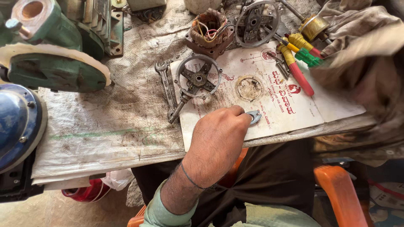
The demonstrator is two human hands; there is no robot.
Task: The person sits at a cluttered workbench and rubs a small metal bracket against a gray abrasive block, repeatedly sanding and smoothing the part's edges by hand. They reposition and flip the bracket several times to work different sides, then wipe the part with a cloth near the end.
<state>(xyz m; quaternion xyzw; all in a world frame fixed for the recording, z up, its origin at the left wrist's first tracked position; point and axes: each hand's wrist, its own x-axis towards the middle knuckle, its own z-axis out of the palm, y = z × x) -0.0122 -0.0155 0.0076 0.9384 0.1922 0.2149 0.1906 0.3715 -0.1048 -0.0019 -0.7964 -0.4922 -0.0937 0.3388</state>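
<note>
Head view: left hand (219,136) knuckles up, fingers curled, pinching small grey metal ring piece (254,117) at fingertips, over white paper sheet (294,105) on table (105,134).
Right hand: not visible.
Pose: forearm comes up from lower centre, wrist straight.
Tip: keep piece flat, grip its rim.
Nearby: round end bracket (198,77), spanner (166,84).

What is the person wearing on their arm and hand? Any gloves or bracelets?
No gloves. The left hand is bare, with a thin dark band around the wrist. Further up the arm, a pale green sleeve is pushed back toward the elbow. The right side is too blurred by a grimy brownish cloth to see that hand.
</note>
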